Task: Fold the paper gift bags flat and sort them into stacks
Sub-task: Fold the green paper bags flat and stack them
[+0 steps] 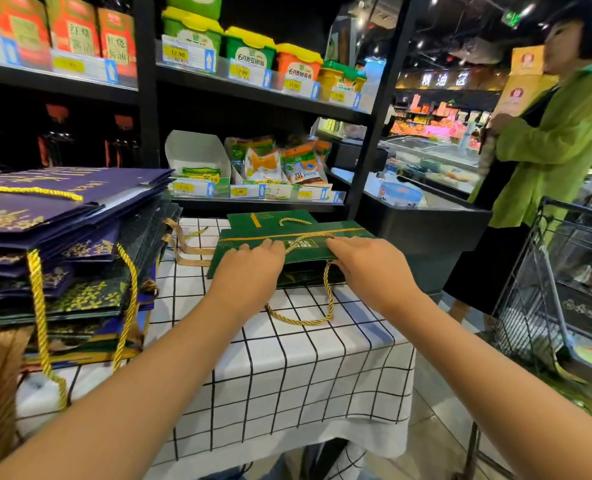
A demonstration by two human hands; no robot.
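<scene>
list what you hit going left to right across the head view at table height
stack of folded purple and dark bags → left hand pressing on the green gift bag → right hand on the same bag → wire shopping trolley

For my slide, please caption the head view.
Both hands press a green gift bag flat beside purple stacks.

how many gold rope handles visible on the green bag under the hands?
2. One gold twisted rope handle hangs over the near edge onto the checked tablecloth; the other arches at the flat green paper gift bag's far edge. More may be hidden beneath.
</scene>
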